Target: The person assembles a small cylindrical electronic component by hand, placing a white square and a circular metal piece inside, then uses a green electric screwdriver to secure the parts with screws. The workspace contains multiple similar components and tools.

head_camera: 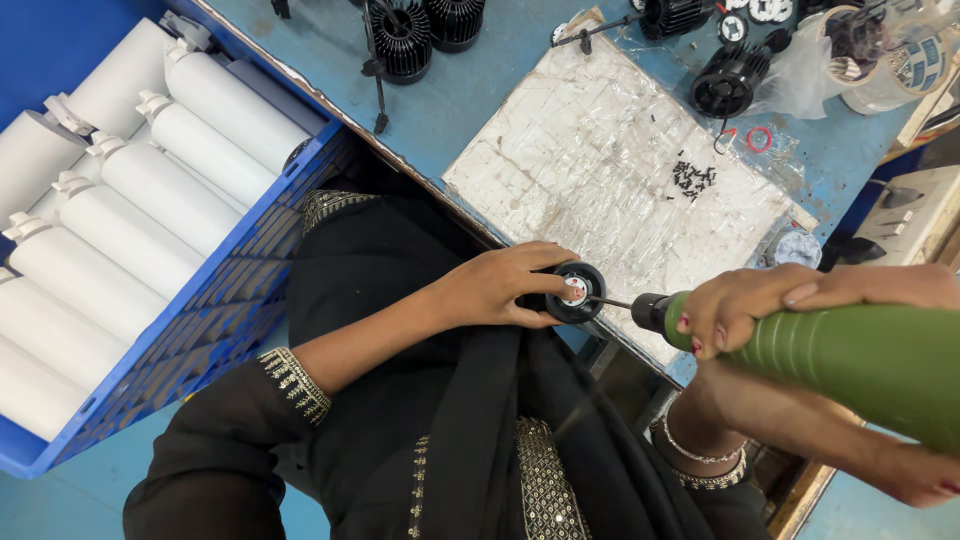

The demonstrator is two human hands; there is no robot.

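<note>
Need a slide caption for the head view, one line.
Left hand holds a round black part while right hand drives a green electric screwdriver into it.

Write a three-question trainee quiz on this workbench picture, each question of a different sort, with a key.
1. True or false: the left hand holds a round black part.
2. The right hand grips: A) a hammer B) a green power screwdriver C) a brush
3. Fill in: the white cylinders lie in a ____ crate.

Key: 1 true; 2 B; 3 blue
</note>
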